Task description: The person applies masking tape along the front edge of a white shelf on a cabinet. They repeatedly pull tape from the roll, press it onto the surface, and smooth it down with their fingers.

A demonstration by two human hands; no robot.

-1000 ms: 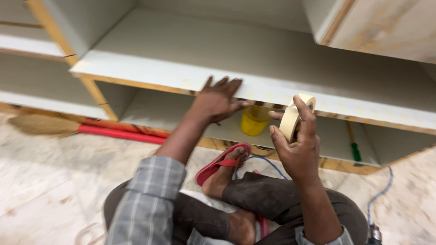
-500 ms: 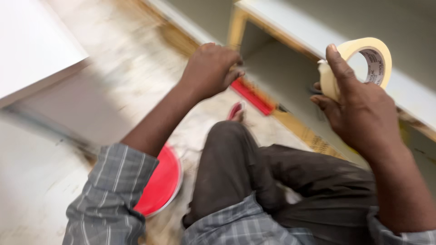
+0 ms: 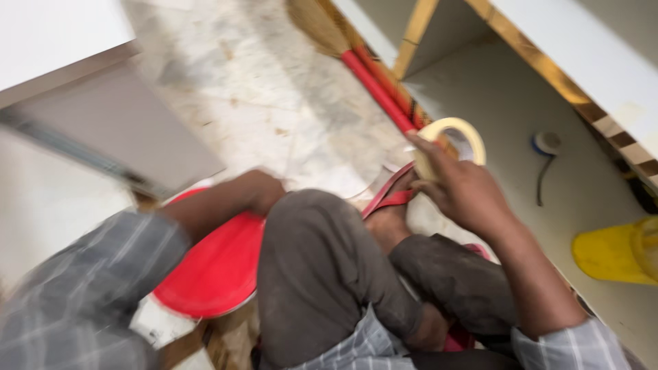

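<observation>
Right hand: the right hand (image 3: 466, 192) grips a roll of tape (image 3: 449, 140), fingers wrapped over its rim, the roll raised just above the person's knee.
Left hand: the left hand (image 3: 264, 192) is lowered beside the knee, just over the red lid (image 3: 216, 264); it is blurred, so I cannot tell whether it is clenched or loose, and nothing shows in it.
Tape roll: cream-coloured, one only, in front of the knee and near the red broom handle (image 3: 373, 85); no strip is seen pulled off it.
Progress: judging from this, the roll is picked up and ready; no taped edge shows on the cabinet shelf (image 3: 582, 185), so the taping itself looks still to do.
Beyond the knee: one broom lies on the marble floor (image 3: 260, 96) along the cabinet's wooden edge.
Right of the knee: one yellow object (image 3: 613, 253) and one small blue-and-white item (image 3: 546, 142) lie on the shelf.
Left of the knee: one pale board (image 3: 103, 130) lies tilted.
Counts: two hands, one roll, one broom, one red lid, one red sandal (image 3: 391, 199).
</observation>
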